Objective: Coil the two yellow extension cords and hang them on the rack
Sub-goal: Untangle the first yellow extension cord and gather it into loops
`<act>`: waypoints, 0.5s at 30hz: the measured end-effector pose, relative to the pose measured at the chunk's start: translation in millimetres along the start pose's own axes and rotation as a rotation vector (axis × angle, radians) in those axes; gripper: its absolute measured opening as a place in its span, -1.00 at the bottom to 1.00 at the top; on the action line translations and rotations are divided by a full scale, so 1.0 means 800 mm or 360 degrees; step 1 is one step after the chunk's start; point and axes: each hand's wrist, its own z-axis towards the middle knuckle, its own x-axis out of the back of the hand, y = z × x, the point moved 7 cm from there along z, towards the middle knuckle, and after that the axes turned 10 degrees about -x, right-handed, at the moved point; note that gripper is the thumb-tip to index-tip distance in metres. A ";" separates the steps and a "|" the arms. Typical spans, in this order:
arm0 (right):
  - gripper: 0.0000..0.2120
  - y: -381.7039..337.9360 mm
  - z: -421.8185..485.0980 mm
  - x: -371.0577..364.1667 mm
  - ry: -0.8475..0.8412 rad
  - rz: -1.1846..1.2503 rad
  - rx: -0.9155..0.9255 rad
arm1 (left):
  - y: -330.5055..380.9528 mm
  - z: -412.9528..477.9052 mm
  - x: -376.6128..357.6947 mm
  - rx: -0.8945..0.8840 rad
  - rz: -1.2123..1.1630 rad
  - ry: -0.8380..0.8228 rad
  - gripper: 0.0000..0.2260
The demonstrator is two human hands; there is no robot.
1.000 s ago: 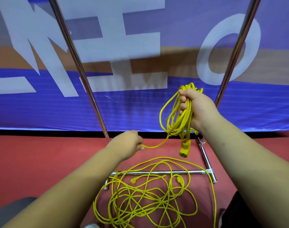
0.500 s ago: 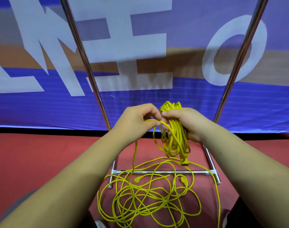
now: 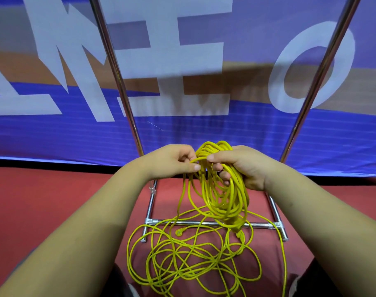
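Both hands, apart a second ago, are meeting, head view: left hand is pinching a new loop onto the yellow coil gripped by right hand. Loose cord is lying over the rack base; coiling unfinished.

Two bare hands: left hand, right hand. One gathered coil of yellow cord; one loose tangle of yellow cord; number of separate cords within unclear. Two upright rack poles: left pole, right pole. One crossbar. One banner.
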 end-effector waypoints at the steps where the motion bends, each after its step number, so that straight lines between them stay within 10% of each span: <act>1: -0.80 -0.001 0.000 0.002 0.0003 -0.0011 -0.0001 | -0.008 -0.002 -0.005 0.0059 -0.0017 -0.0109 -0.77; 9: -0.71 0.009 -0.004 0.001 -0.0053 -0.0184 -0.0123 | 0.012 0.003 0.027 -0.0028 -0.0051 0.0505 -0.88; 15: -0.76 -0.010 -0.007 0.001 -0.0017 0.0047 0.0084 | -0.028 0.003 0.012 0.0138 -0.0053 0.0362 -0.86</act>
